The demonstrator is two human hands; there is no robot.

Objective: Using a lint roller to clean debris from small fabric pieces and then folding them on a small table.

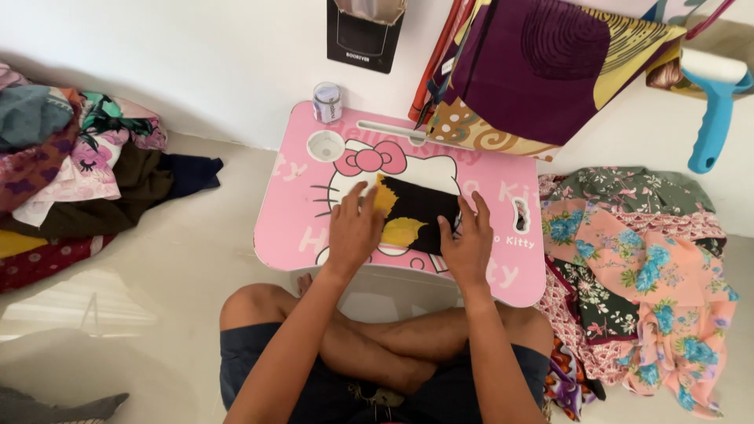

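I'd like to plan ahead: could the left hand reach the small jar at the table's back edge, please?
Probably yes: the left hand lies on the cloth, and only bare pink table separates it from the jar.

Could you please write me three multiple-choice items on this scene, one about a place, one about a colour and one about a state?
1. Where does the small clear jar stand?
A. at the far left corner of the pink lap table
B. on the floor beside the person's knee
C. on the heap of clothes at the left

2. What colours is the small folded cloth under the hands?
A. white and green
B. black and yellow
C. red and blue

3. How do the left hand and right hand stand?
A. both lifted clear of the table
B. one holds the blue lint roller
C. both pressed flat on the cloth

Answers: 1 A, the jar sits at the table's far left corner by the wall. 2 B, the cloth is black with yellow patches. 3 C, both palms lie on the cloth, fingers spread; the blue lint roller hangs untouched at upper right.
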